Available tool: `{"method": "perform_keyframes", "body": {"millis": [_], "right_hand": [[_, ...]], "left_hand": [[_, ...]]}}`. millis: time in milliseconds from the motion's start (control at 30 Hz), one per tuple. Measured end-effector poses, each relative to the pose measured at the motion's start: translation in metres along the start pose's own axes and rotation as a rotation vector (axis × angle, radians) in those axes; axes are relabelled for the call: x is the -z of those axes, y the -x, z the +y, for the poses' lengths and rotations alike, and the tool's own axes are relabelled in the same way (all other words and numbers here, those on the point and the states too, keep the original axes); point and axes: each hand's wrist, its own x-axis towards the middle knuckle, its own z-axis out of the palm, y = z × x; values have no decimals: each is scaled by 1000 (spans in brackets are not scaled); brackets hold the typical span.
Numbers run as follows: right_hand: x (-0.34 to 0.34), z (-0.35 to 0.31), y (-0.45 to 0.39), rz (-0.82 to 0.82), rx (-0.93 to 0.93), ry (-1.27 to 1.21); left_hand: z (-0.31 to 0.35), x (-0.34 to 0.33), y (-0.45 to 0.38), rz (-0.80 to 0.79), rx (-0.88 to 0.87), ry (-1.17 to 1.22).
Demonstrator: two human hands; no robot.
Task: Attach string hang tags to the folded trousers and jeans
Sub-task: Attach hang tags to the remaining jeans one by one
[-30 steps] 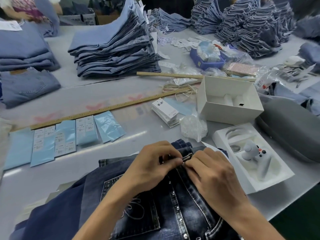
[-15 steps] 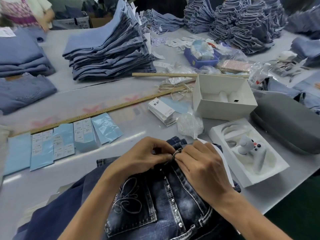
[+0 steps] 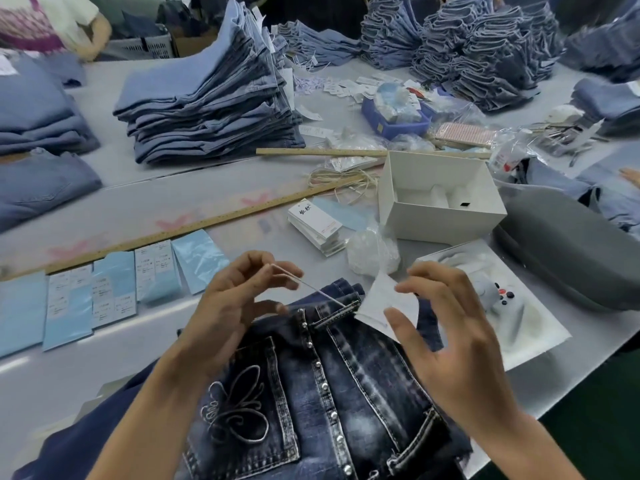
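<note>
We are looking down at dark jeans [image 3: 332,382] lying on the grey surface [image 3: 145,344], waistband away from us. Landmark: the belt loop [image 3: 337,315] at the waistband.

Left hand [image 3: 228,306] is hovering just left of the loop, fingers curled, fingertips pinching a thin white string [image 3: 304,285]. The string is running taut from that pinch down to the loop.

Right hand [image 3: 446,337] is hovering just right of the loop, fingers spread and loose, thumb and forefinger touching a white paper tag [image 3: 384,303]. We cannot tell how firmly it is gripping. The tag is lying tilted beside the loop's right end.

Beyond the loop, a stack of spare tags [image 3: 313,221] is sitting on the surface, with a white box [image 3: 440,202] to its right. A wooden ruler [image 3: 194,226] is lying far left of the loop.
</note>
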Motion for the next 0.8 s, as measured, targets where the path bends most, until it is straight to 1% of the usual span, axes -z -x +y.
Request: {"method": "perform_keyframes", "body": {"millis": [100, 167, 233, 300, 367, 433, 467, 533, 567, 633, 667, 733, 800], "right_hand": [[8, 5, 12, -158, -92, -56], [5, 2, 17, -260, -74, -17], [0, -2, 18, -310, -49, 32], [-2, -3, 13, -271, -21, 69], [1, -1, 6, -179, 16, 103], [11, 1, -7, -125, 83, 59], [16, 1, -15, -141, 107, 3], [27, -2, -30, -235, 118, -92], [31, -3, -38, -308, 80, -128], [34, -2, -56, -459, -59, -174], [30, 2, -63, -522, -98, -157], [18, 9, -68, -586, -71, 11], [7, 12, -64, -514, 23, 148]], "left_hand": [[6, 5, 0, 69, -56, 84], [7, 0, -3, 111, -51, 128], [6, -8, -7, 128, -30, 176], [2, -17, -11, 123, -17, 183], [0, -25, -13, 122, -12, 183], [-1, -29, -15, 134, -15, 225], [0, -30, -16, 140, -19, 247], [0, -31, -18, 138, -28, 268], [0, -32, -19, 131, -31, 270], [-2, -34, -20, 120, -35, 269], [-4, -35, -21, 122, -37, 266], [-7, -35, -21, 150, -46, 261], [-7, -33, -21, 194, -68, 264]]}}
